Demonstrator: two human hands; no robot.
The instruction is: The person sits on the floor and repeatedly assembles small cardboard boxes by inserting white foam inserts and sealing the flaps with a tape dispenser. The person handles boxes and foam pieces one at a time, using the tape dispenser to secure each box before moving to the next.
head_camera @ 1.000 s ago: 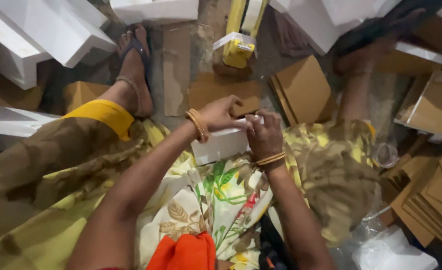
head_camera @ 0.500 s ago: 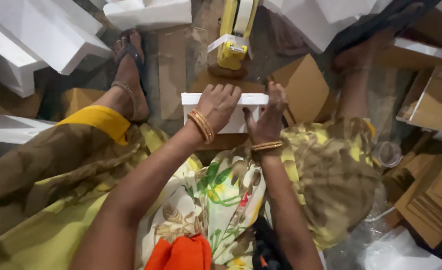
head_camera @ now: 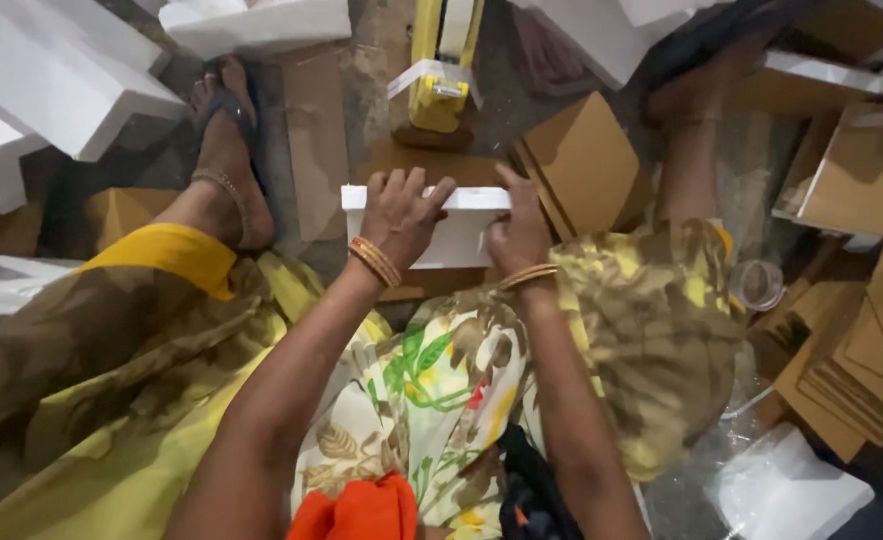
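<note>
While the person sits with knees spread under a yellow, olive and floral garment (head_camera: 431,390), both hands meet on a white foam block (head_camera: 456,240), which lies flat between the knees and just in front of the lap. Largest around the grip are the white foam slabs (head_camera: 51,80), stacked well off to the left of it, with another white foam piece (head_camera: 261,22) beyond it and to the left. To the right of the grip, well apart, lie stacks of brown cardboard sheets (head_camera: 861,370); a tilted brown cardboard panel (head_camera: 586,160) stands just beyond the block's right end. Directly beyond the block, near it, sits a yellow tape dispenser (head_camera: 439,90). Left of the grip, the sandalled foot (head_camera: 226,150) rests on the floor; low to the right lies a clear plastic bag (head_camera: 751,450) with a white foam piece on it. On the block itself, the left hand (head_camera: 401,215) lies palm down over the top face, its fingers spread and hooked over the far edge. The right hand (head_camera: 516,230) closes on the block's right part, fingers reaching over the far edge; how the thumb sits cannot be told. Both hands thus clamp the block from above. Orange bangles (head_camera: 374,262) ring the left wrist, and a thinner bangle (head_camera: 528,275) rings the right.
</note>
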